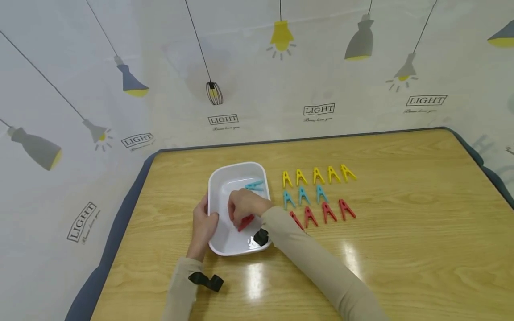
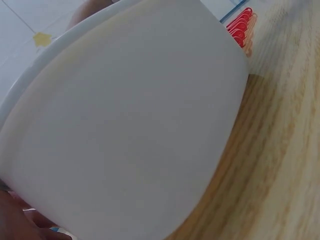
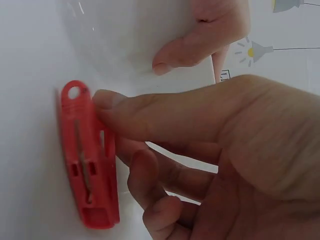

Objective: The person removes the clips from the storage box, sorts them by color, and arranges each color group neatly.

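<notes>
A white tray (image 1: 225,187) sits on the wooden table (image 1: 401,249). My left hand (image 1: 204,223) grips the tray's left rim, with its thumb (image 3: 185,47) hooked over the edge into the tray. In the left wrist view the tray's outer wall (image 2: 125,125) fills almost the whole frame. My right hand (image 1: 246,205) is inside the tray and pinches a red clothespin (image 1: 246,222) between thumb and curled fingers. The wrist view shows that red clothespin (image 3: 90,160) lying against the tray floor under my right hand (image 3: 120,135). A blue clothespin (image 1: 254,185) lies at the tray's far end.
Right of the tray, clothespins lie in three rows: yellow (image 1: 317,175), blue (image 1: 304,195) and red (image 1: 325,211). The red row (image 2: 240,27) also shows past the tray's corner. Lamp-patterned walls close the table's far and left sides.
</notes>
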Action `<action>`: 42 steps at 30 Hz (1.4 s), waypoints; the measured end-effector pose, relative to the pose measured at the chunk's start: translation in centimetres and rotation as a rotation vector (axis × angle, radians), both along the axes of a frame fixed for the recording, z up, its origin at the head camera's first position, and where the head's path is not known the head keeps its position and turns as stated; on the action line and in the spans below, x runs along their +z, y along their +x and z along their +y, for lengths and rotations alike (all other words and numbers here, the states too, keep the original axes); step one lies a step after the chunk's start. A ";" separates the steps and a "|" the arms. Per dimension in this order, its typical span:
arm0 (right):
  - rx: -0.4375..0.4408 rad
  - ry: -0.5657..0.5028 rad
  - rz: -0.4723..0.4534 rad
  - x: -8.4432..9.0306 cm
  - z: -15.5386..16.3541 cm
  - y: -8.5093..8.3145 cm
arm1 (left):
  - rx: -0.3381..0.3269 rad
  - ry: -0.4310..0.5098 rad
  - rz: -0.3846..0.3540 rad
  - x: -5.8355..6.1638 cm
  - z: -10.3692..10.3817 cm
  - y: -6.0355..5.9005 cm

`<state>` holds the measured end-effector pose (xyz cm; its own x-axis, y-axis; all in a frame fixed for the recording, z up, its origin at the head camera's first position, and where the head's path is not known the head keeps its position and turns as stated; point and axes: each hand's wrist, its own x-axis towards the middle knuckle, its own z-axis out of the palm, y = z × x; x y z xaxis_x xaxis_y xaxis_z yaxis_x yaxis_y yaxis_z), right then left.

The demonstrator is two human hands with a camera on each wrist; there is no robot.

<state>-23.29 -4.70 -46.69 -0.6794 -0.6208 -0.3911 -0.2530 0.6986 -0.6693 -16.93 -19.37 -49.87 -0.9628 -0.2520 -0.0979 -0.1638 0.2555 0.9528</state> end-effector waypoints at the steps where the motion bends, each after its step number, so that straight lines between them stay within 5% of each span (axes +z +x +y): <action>1: -0.002 0.016 0.011 0.0 0.0 0.0 | -0.002 0.003 0.002 0.0 0.0 0.0; 7: 0.019 0.054 0.132 0.0 -0.3 0.1 | 0.005 -0.010 -0.012 -0.1 0.0 -0.2; 17: -0.072 -0.188 0.233 1.3 0.0 0.0 | 0.005 -0.013 -0.019 -0.4 0.0 -0.2; 26: -0.208 -0.384 0.133 3.3 1.9 0.0 | -0.008 -0.032 0.002 -0.4 0.0 -0.2; 32: -0.301 -0.444 0.197 2.8 2.8 0.3 | -0.001 -0.026 -0.019 -0.3 -0.1 -0.2; 42: -0.441 -0.581 0.140 1.4 4.3 1.0 | 0.002 -0.020 -0.029 -0.1 0.1 -0.1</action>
